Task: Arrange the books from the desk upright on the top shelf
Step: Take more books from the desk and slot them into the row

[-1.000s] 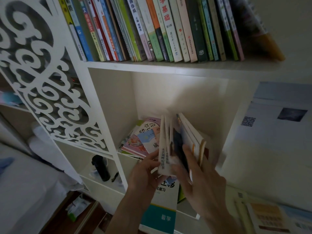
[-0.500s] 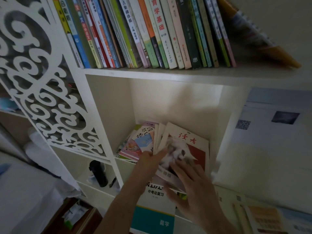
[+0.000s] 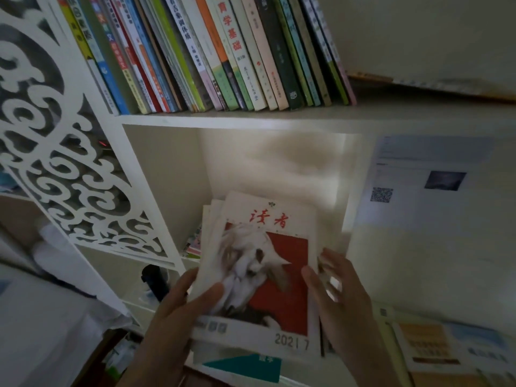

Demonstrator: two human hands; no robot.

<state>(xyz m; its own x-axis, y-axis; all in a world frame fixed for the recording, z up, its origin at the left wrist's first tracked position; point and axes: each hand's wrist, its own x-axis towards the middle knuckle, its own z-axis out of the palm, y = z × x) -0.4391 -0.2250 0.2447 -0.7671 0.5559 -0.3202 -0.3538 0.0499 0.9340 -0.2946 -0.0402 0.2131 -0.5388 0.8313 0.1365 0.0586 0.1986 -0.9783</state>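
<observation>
Top shelf [image 3: 279, 118]: white board carrying a row of upright books [image 3: 212, 51], spines leaning left. Magazine stack [image 3: 259, 263], below the shelf: top cover white with red characters, a white horse on red, "2021 7" at its foot. Left hand [image 3: 178, 308] fingers grip its left edge; right hand [image 3: 340, 300] fingers clasp its right edge.

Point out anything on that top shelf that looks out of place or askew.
One thing stands out: on the top shelf, right of the upright row of books, a thin orange-edged book lies flat instead of standing. The row itself leans left, with nothing propping it at its right end.
</observation>
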